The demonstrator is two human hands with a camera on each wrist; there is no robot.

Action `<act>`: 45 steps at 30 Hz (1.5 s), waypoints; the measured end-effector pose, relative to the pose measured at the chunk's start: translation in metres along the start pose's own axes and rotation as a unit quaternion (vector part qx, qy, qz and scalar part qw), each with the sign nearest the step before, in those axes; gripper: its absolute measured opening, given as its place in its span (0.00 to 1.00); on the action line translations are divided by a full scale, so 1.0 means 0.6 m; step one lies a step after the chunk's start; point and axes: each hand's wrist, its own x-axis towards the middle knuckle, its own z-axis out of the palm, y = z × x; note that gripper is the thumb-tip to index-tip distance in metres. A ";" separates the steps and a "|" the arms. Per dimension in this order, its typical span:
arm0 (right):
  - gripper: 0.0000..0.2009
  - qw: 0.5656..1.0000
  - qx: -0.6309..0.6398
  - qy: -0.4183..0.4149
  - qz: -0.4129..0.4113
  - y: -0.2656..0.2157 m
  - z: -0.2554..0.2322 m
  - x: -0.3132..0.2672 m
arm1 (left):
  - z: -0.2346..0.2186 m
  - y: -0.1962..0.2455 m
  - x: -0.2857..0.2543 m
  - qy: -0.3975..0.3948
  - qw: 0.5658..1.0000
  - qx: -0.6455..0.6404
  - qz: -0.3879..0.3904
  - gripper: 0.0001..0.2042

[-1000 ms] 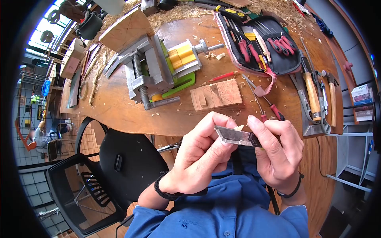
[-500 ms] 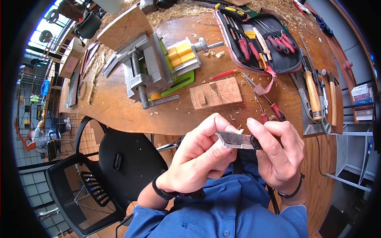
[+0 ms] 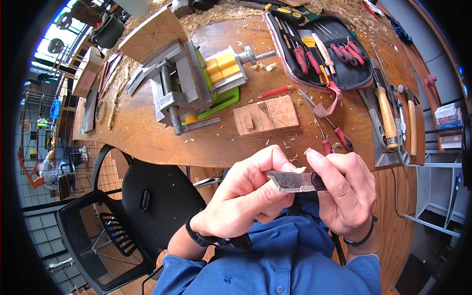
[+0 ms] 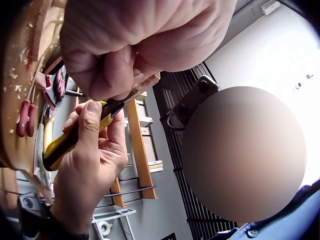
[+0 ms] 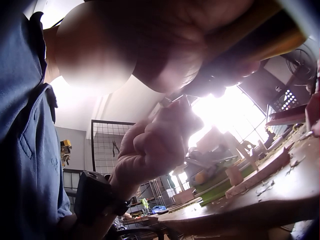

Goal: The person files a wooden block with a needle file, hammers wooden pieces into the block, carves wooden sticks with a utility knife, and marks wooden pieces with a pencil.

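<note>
My right hand (image 3: 344, 189) grips a utility knife (image 4: 70, 142) with a yellow and black handle. Its wide steel blade (image 3: 294, 182) points left, across the fingers of my left hand (image 3: 250, 191). The left thumb presses at the blade's near edge, while the other fingers curl behind it. A small pale piece of wood (image 3: 298, 170) shows at the blade's far edge, by the left fingertips; most of whatever these fingers pinch is hidden. Both hands are in front of the blue shirt, just off the table's front edge.
On the wooden table (image 3: 206, 150) lies a marked wood block (image 3: 268, 115), with a red pencil (image 3: 275, 92) behind it. A metal vise (image 3: 182, 83) stands left; an unrolled tool case (image 3: 319, 54) lies at the back right. A black chair (image 3: 160, 196) is on the left.
Both hands have sunk slightly, keeping their holds. The blade has tilted a little, and the pale wood at its far edge shows more as a curl.
</note>
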 end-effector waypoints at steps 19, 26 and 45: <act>0.26 0.999 -0.029 0.001 -0.020 0.007 -0.010 0.002 | -0.021 -0.008 0.010 -0.062 0.982 -0.165 -0.062 0.13; 0.25 1.000 -0.016 0.018 -0.016 0.011 -0.001 0.003 | 0.009 -0.006 0.007 0.029 0.989 0.127 0.067 0.12; 0.24 0.999 0.015 0.012 -0.031 0.016 -0.003 0.002 | -0.047 -0.018 0.027 -0.155 0.965 -0.190 -0.097 0.18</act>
